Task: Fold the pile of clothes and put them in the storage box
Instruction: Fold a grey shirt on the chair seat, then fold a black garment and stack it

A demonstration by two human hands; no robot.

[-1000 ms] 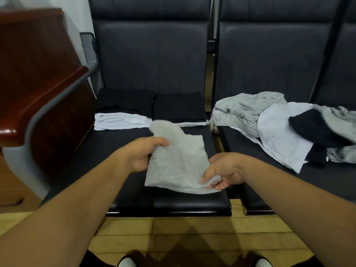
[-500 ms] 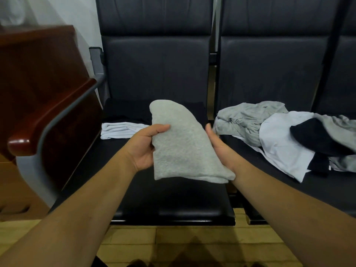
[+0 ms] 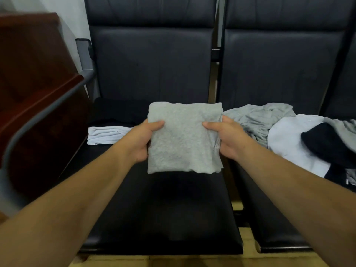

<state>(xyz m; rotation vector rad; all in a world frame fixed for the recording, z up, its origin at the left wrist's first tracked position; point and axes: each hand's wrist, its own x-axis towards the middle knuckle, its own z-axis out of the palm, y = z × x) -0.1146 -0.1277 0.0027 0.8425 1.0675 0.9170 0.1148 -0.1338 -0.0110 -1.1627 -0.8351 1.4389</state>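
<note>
Between your left hand point(image 3: 142, 139) and right hand point(image 3: 225, 137), clear of the seat point(image 3: 173, 209), the grey garment point(image 3: 183, 137) is now squared and flat; half a second ago it was rounded, mid-turn. Each hand pinches a side edge. Layers are blurred, so the fold is probably done. The unfolded pile point(image 3: 269, 122) lies right of your grip; box unseen.

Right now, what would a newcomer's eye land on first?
Dead centre, a folded grey garment is held above the left seat, the left hand and right hand gripping its side edges. On the right seat lies a jumbled pile of grey, white and black clothes. A folded white garment rests at the left seat's back.
</note>
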